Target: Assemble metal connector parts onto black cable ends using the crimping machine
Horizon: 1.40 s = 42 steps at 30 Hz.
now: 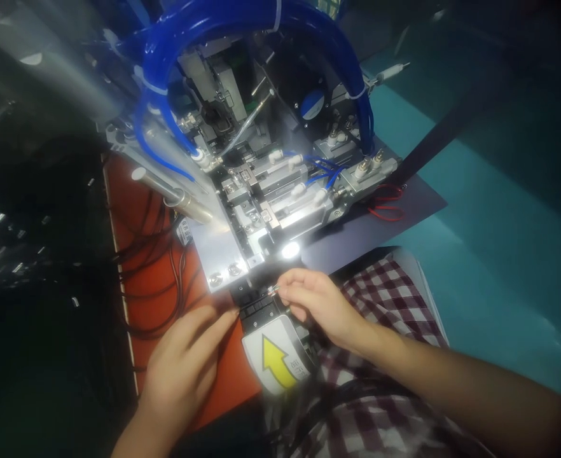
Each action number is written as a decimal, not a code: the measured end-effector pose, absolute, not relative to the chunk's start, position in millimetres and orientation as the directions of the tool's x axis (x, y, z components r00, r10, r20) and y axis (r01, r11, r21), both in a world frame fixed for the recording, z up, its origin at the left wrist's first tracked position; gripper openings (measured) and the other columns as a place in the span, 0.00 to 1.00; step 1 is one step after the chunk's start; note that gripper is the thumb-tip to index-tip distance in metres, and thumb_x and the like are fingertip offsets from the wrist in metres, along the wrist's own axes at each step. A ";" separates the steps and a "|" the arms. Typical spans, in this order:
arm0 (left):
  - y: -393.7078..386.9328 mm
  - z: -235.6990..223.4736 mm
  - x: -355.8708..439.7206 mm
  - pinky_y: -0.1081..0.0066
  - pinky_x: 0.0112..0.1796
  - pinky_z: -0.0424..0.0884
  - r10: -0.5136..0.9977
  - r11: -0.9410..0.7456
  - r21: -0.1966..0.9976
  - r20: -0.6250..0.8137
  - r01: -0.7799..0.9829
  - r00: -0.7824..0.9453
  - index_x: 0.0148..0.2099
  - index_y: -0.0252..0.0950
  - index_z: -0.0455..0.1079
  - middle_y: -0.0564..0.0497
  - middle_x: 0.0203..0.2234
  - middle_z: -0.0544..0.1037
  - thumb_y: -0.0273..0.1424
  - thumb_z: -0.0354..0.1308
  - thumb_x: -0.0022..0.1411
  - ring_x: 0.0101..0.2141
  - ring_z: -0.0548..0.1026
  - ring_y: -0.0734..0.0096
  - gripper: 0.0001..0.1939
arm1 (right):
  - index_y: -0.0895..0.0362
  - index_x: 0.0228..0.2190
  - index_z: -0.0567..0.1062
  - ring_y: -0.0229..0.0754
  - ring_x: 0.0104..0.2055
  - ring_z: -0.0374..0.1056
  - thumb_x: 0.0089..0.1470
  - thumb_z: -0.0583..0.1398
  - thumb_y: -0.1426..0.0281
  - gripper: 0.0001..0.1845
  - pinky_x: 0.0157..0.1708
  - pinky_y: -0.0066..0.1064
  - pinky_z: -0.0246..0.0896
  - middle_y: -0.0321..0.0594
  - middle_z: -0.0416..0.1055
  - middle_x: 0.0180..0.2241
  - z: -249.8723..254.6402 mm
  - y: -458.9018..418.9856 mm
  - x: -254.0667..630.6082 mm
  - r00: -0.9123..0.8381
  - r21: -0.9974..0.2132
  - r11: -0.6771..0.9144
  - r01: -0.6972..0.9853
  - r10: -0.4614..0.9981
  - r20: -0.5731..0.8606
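Two hands of mine are reaching toward one machine [280, 210]. My right hand [277, 289] is pinching one tiny part [273, 291] between narrowed fingertips, at one black block [256, 308] on the machine's near side. My left hand [236, 313] is extending its fingers to the block's left edge; I cannot tell whether they are gripping anything. One yellow arrow [277, 362] is showing nearer me, and one orange counter [154, 362] is lying left.

Orange desk [235, 381], black cables [173, 286] looped across left side, metal machine [261, 210] mounted on top, dark edges.
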<state>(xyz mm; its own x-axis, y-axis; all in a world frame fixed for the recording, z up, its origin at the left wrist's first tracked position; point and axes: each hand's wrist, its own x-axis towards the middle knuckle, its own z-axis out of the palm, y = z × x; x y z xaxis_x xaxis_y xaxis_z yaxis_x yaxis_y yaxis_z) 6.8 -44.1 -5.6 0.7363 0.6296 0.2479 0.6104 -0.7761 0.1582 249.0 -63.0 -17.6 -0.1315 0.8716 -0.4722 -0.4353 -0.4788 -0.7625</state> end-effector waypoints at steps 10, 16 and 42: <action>-44.3 -6.2 6.5 0.69 0.41 0.69 0.642 -0.767 0.178 0.245 0.617 0.727 0.55 0.38 0.66 0.44 0.45 0.69 0.16 0.49 0.62 0.44 0.73 0.63 0.22 | 0.58 0.23 0.69 0.30 0.18 0.55 0.52 0.59 0.68 0.09 0.20 0.25 0.52 0.29 0.64 0.19 -15.5 -58.4 245.4 -0.056 -0.840 -0.446 -0.309 0.890 -0.452; -43.7 -3.2 11.1 0.69 0.41 0.70 0.632 -0.775 0.221 0.278 0.592 0.724 0.54 0.35 0.68 0.43 0.44 0.70 0.14 0.49 0.61 0.42 0.73 0.64 0.21 | 0.56 0.27 0.67 0.32 0.19 0.59 0.57 0.56 0.68 0.07 0.20 0.25 0.53 0.28 0.62 0.19 -15.0 -61.2 244.6 -0.025 -0.923 -0.378 -0.076 0.926 -0.377; -51.7 6.5 16.8 0.70 0.37 0.73 0.706 -0.708 0.340 0.353 0.619 0.613 0.45 0.34 0.73 0.46 0.36 0.74 0.18 0.46 0.63 0.36 0.72 0.69 0.17 | 0.52 0.47 0.75 0.38 0.23 0.64 0.55 0.53 0.75 0.20 0.24 0.34 0.38 0.39 0.75 0.30 40.0 -66.6 248.0 -0.566 -0.219 0.563 0.797 0.823 0.054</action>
<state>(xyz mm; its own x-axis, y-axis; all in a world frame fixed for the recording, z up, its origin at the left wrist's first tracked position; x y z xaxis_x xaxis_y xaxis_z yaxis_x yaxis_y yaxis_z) 16.8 -51.7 6.5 0.6132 0.7065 0.3535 0.6194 -0.7077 0.3399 248.0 -66.6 40.0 -0.5662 0.8225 0.0538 0.7969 0.5629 -0.2191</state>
